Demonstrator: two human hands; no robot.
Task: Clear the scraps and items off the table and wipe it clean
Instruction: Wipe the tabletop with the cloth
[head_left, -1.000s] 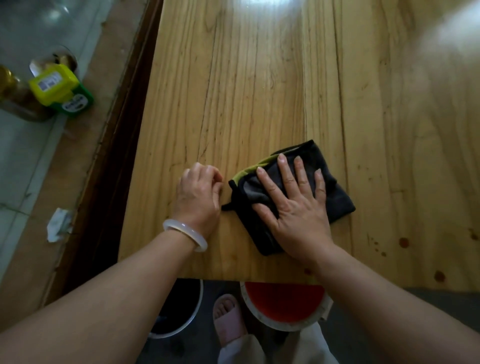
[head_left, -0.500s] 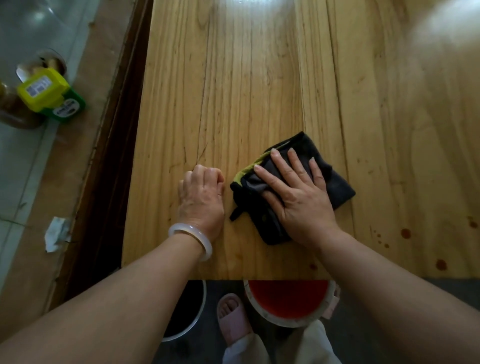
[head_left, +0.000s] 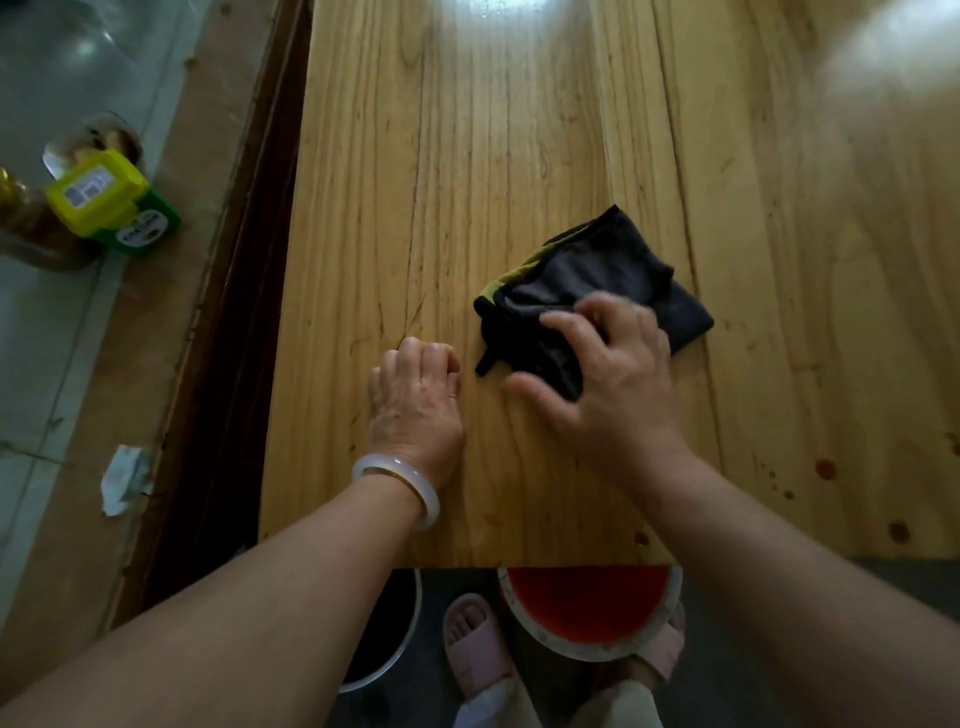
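A dark grey cloth (head_left: 613, 270) with a yellow-green edge lies folded on the wooden table (head_left: 467, 156), near its front edge. My right hand (head_left: 608, 384) is on the cloth's near part, the fingers curled and bunching the fabric, the thumb stretched out on the wood. My left hand (head_left: 415, 400) rests on the table just left of the cloth as a curled fist; nothing shows in it. It does not touch the cloth. A few reddish-brown spots (head_left: 826, 467) mark the wood at the front right.
Below the table's front edge stand a red basin (head_left: 587, 603) and a dark bucket (head_left: 384, 639), with my slippered foot (head_left: 475, 639) between them. On the floor to the left are a yellow-lidded green container (head_left: 98, 200), a jar beside it and a crumpled paper scrap (head_left: 124, 478).
My right hand went from lying flat on the cloth to curling its fingers and gathering the fabric, which has slid slightly away and right. My left fist stayed put.
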